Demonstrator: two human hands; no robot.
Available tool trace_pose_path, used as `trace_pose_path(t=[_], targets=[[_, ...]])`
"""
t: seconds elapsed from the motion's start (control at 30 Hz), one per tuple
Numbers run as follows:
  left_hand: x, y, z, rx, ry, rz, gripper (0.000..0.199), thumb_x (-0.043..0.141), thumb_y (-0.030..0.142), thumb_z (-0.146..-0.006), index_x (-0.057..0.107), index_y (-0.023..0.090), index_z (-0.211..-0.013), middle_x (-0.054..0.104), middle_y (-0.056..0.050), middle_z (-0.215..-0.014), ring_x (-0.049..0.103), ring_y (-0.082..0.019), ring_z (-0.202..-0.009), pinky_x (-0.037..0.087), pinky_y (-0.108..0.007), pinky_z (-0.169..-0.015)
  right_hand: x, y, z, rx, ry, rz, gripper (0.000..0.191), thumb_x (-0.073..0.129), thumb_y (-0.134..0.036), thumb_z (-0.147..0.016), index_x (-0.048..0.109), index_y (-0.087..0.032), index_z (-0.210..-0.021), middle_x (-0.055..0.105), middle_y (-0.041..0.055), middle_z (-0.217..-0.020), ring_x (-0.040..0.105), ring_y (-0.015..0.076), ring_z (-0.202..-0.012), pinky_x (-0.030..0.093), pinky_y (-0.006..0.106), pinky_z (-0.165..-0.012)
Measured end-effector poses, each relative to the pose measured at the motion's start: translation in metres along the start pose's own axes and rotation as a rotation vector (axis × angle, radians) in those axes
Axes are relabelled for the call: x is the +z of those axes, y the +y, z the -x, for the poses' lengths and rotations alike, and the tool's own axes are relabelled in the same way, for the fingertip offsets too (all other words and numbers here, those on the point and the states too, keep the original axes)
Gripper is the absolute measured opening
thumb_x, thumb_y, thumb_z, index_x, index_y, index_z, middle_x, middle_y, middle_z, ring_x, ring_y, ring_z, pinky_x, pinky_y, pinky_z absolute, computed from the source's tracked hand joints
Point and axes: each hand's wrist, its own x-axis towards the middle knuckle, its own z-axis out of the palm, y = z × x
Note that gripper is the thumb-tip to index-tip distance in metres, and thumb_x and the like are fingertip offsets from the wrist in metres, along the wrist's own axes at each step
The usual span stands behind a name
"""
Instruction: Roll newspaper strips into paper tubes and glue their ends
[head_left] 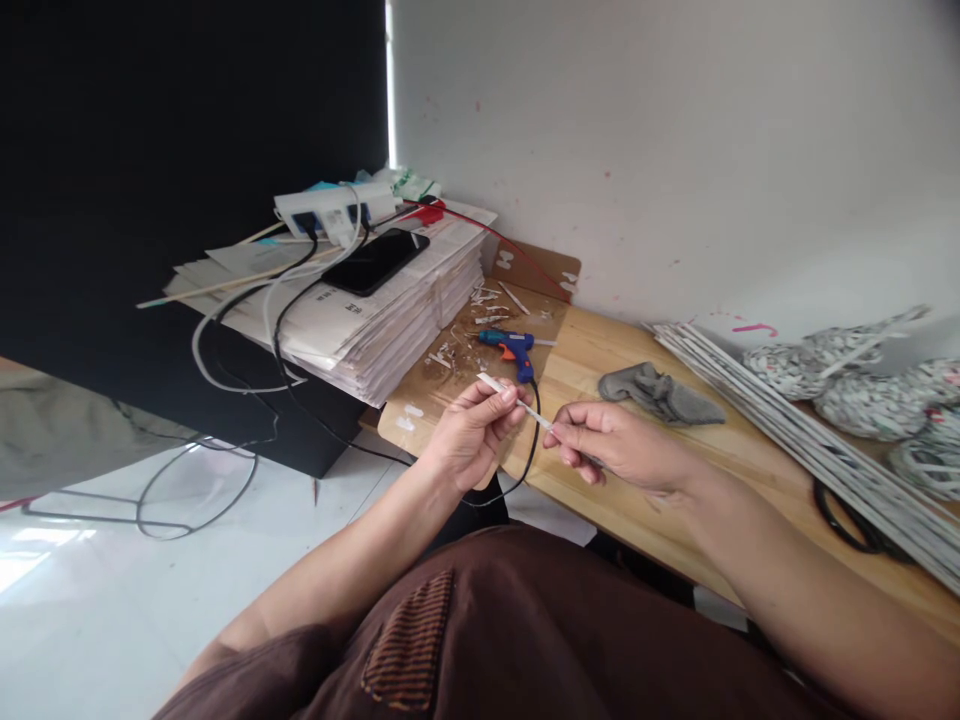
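Note:
A thin whitish paper strip (534, 412), rolled narrow in the middle and flatter at its left tip, runs between my two hands. My left hand (471, 428) pinches it between thumb and forefinger near the flat end. The other end sits in the closed fingers of my right hand (600, 440), which hide part of it. Just beyond my hands a blue hot glue gun (516, 350) with an orange trigger lies on a cardboard sheet (551, 318), with paper scraps (487, 300) scattered behind it.
A tall paper stack (420, 330) stands at the left, carrying a phone (376, 262) and a power strip (337, 212) with cables. On the wooden table (585, 350) lie a grey cloth (660, 393), long paper rods (795, 440) and woven paper pieces (862, 400). The glue gun's black cord (534, 460) loops near my hands.

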Motion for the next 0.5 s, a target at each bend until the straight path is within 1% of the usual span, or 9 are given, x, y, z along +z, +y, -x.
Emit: trace_pose_path(t=[0.03,0.07,0.17,0.2,0.23,0.3,0.37,0.43,0.5], targets=[[0.000,0.000,0.000,0.004,-0.002,0.001,0.011,0.074,0.003,-0.074,0.067,0.011,-0.073,0.070,-0.002,-0.075,0.071,-0.010,-0.073,0.058,-0.013,-0.065,0.001,0.001,0.000,-0.022,0.023,0.039,0.037,0.056,-0.053,-0.089,0.061,-0.016,-0.086,0.058,-0.0007,-0.068,0.050,0.0082,-0.048,0.040,0.023,-0.047],[0.000,-0.001,0.000,0.008,0.001,0.002,0.011,0.073,0.003,-0.075,0.066,0.011,-0.072,0.070,-0.002,-0.074,0.071,-0.009,-0.072,0.058,-0.013,-0.065,0.003,0.003,0.000,-0.075,0.088,0.122,0.034,0.058,-0.052,-0.088,0.060,-0.017,-0.086,0.060,0.0000,-0.070,0.053,0.0095,-0.051,0.042,0.024,-0.050],[-0.002,-0.001,-0.002,0.021,0.038,0.009,0.012,0.071,0.002,-0.077,0.066,0.010,-0.070,0.069,-0.002,-0.072,0.069,-0.008,-0.067,0.058,-0.013,-0.064,0.012,0.007,0.004,-0.314,0.380,0.505,0.022,0.060,-0.043,-0.089,0.061,-0.021,-0.087,0.068,0.0032,-0.079,0.060,0.0151,-0.066,0.044,0.028,-0.063],[-0.002,-0.001,-0.003,0.024,0.048,0.008,0.012,0.070,0.002,-0.078,0.066,0.010,-0.070,0.070,-0.002,-0.072,0.069,-0.007,-0.066,0.058,-0.013,-0.064,0.015,0.007,0.006,-0.377,0.444,0.608,0.019,0.058,-0.040,-0.091,0.062,-0.022,-0.088,0.069,0.0038,-0.081,0.061,0.0164,-0.069,0.043,0.029,-0.066],[-0.003,0.000,-0.003,0.025,0.051,0.007,0.011,0.070,0.002,-0.078,0.067,0.010,-0.071,0.070,-0.002,-0.072,0.069,-0.007,-0.065,0.058,-0.012,-0.064,0.017,0.007,0.008,-0.413,0.474,0.675,0.019,0.055,-0.038,-0.093,0.063,-0.022,-0.088,0.070,0.0040,-0.082,0.061,0.0169,-0.070,0.042,0.030,-0.067],[-0.004,-0.001,-0.004,0.023,0.046,-0.002,0.009,0.071,0.003,-0.078,0.067,0.010,-0.073,0.071,-0.003,-0.074,0.069,-0.007,-0.066,0.057,-0.012,-0.064,0.018,0.007,0.010,-0.419,0.475,0.701,0.022,0.050,-0.036,-0.096,0.064,-0.022,-0.087,0.068,0.0027,-0.076,0.059,0.0160,-0.065,0.040,0.029,-0.065],[-0.004,-0.001,-0.004,0.013,0.041,-0.015,0.008,0.073,0.005,-0.076,0.068,0.011,-0.074,0.071,-0.003,-0.074,0.069,-0.007,-0.066,0.057,-0.012,-0.065,0.016,0.006,0.010,-0.359,0.434,0.606,0.026,0.049,-0.039,-0.096,0.064,-0.022,-0.084,0.065,0.0008,-0.069,0.056,0.0142,-0.060,0.039,0.028,-0.060],[-0.004,-0.001,-0.003,0.002,0.039,-0.025,0.008,0.074,0.006,-0.076,0.068,0.011,-0.075,0.071,-0.003,-0.075,0.069,-0.007,-0.065,0.057,-0.012,-0.064,0.012,0.004,0.007,-0.256,0.340,0.412,0.031,0.049,-0.045,-0.095,0.064,-0.021,-0.083,0.061,-0.0001,-0.066,0.054,0.0124,-0.056,0.040,0.026,-0.056],[-0.003,-0.001,-0.002,-0.011,0.030,-0.028,0.008,0.073,0.005,-0.076,0.068,0.012,-0.075,0.071,-0.003,-0.075,0.069,-0.008,-0.066,0.057,-0.012,-0.063,0.008,0.004,0.004,-0.132,0.196,0.178,0.038,0.050,-0.052,-0.093,0.064,-0.019,-0.083,0.057,-0.0007,-0.065,0.051,0.0102,-0.051,0.039,0.024,-0.050]])
